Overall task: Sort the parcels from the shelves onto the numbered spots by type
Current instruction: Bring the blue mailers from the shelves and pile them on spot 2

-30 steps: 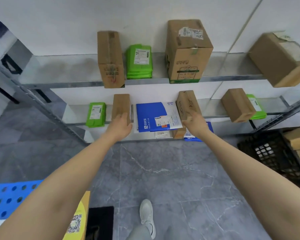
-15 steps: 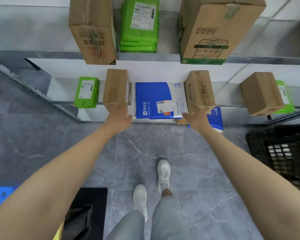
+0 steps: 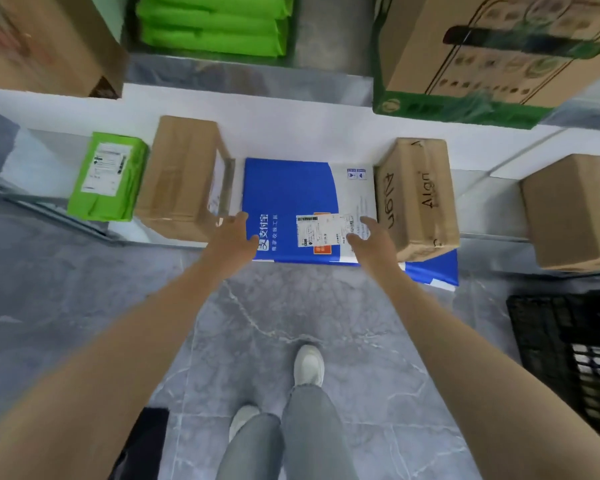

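Note:
A blue and white flat envelope (image 3: 291, 199) lies on the lower shelf between two brown boxes. My left hand (image 3: 234, 237) reaches onto its left front corner with fingers spread. My right hand (image 3: 369, 239) is over its right front part near the shipping label, fingers loosely spread. Neither hand visibly grips it. The plain brown box (image 3: 181, 178) stands left of the envelope and the brown box printed "Align" (image 3: 416, 195) stands right of it, resting on another blue envelope (image 3: 433, 271).
A green mailer (image 3: 106, 176) lies at the shelf's left end and a brown box (image 3: 575, 209) at its right. The upper shelf holds a brown box (image 3: 45, 43), stacked green mailers (image 3: 215, 26) and a large printed carton (image 3: 492, 53). A black crate (image 3: 568, 355) sits on the floor, right.
Both hands have left the two brown boxes and moved inward onto the blue envelope between them. The view has come closer to the shelf and tilted down.

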